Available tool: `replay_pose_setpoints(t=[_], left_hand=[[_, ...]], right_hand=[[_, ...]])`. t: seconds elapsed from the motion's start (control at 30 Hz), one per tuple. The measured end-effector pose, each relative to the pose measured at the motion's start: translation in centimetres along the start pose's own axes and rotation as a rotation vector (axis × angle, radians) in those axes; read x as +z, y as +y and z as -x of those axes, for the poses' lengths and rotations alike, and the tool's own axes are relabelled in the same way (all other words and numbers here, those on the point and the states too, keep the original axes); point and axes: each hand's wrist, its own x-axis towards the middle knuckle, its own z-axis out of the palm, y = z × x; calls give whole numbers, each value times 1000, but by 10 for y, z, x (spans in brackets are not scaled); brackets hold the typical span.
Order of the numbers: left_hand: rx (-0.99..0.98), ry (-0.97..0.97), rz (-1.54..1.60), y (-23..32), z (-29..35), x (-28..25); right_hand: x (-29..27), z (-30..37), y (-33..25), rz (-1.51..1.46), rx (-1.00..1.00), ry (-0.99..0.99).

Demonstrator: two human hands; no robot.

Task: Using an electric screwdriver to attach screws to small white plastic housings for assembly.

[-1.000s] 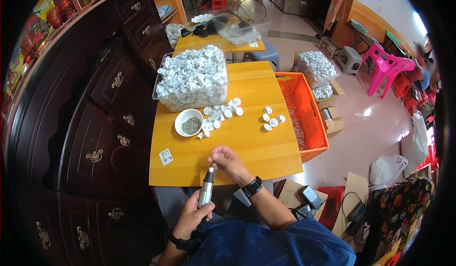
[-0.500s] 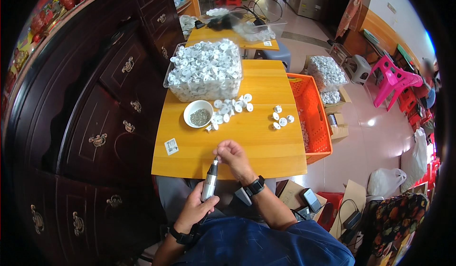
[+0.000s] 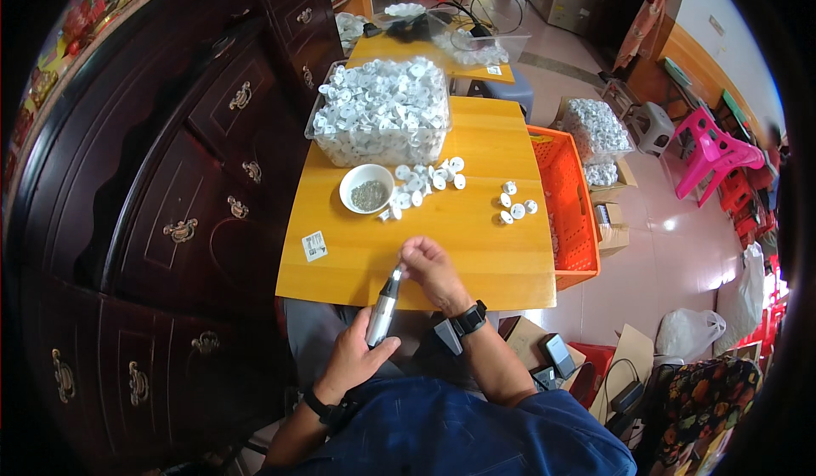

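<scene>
Pinching at the nose of a silver-and-black tool [image 3: 384, 308]: slip and spill risks

Tool: slanted, nose up and to the right, at the near edge of the yellow table [image 3: 476, 263]. Left hand [image 3: 355, 353] had its fingers wrapped round the silver barrel. Right hand [image 3: 432, 276]: thumb and fingertips bunched close at the nose; whether they gripped the nose, a small piece or nothing, I could not tell.

Judged risks, nearest first:
1. Nip or twist, had the tool been powered with fingertips so close.
2. Loss over the edge. Anything small let slip there might have missed the tabletop and reached the lap or floor.
3. Spill. The white bowl [image 3: 343, 189] of small metal bits [image 3: 371, 195] stood just beside a loose white cluster [image 3: 416, 197]; a careless reach could have tipped it and scattered bits among the parts.
4. Slide. The clear bin [image 3: 391, 146] behind was heaped above its rim; a knock might have shed pieces.
5. Mixing. A smaller white group [image 3: 518, 211] lay near the right edge, by the orange crate [image 3: 576, 274]; a sweeping forearm could have pushed it off.
</scene>
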Motion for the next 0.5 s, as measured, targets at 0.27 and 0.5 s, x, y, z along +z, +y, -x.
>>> replay_pose_setpoints(t=[0.27, 0.5], left_hand=[[-204, -109, 359, 7, -3, -2], [-180, -92, 342, 3, -5, -1]], right_hand=[[5, 2, -1, 26, -12, 56], [6, 3, -6, 23, 25, 62]])
